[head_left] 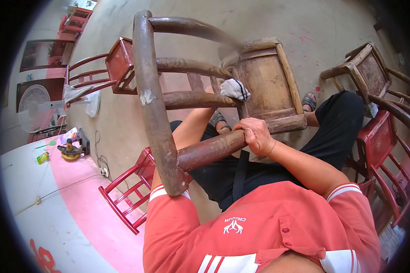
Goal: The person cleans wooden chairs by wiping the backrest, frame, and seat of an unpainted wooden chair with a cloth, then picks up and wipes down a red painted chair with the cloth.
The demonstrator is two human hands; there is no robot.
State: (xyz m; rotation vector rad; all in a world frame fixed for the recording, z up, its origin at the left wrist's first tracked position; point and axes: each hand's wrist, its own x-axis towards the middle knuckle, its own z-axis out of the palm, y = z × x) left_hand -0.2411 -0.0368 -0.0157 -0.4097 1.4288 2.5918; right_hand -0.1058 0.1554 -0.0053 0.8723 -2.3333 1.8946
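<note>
A worn wooden chair with a brown finish lies tilted before me, its backrest to the left and its panelled seat (266,85) to the right. My right hand (256,134) is closed around the near post (212,150) of the backrest, close to the seat. The thick crest rail (157,102) bears a pale scuffed patch and rests near my left sleeve. My left forearm passes under the backrest; rails and cloth mostly hide my left hand (211,89). A bunched white cloth (235,89) with a dark stripe sits where a back rail (200,100) meets the seat. Beside it is a blurred greyish patch.
Red chairs stand at the left (121,65), lower left (131,191) and right (379,136). Another unpainted wooden chair (370,70) is at the upper right. A power sander or polisher (70,150), cable (100,160) and small packets lie left, below a white fan (36,102). Red spots mark the floor.
</note>
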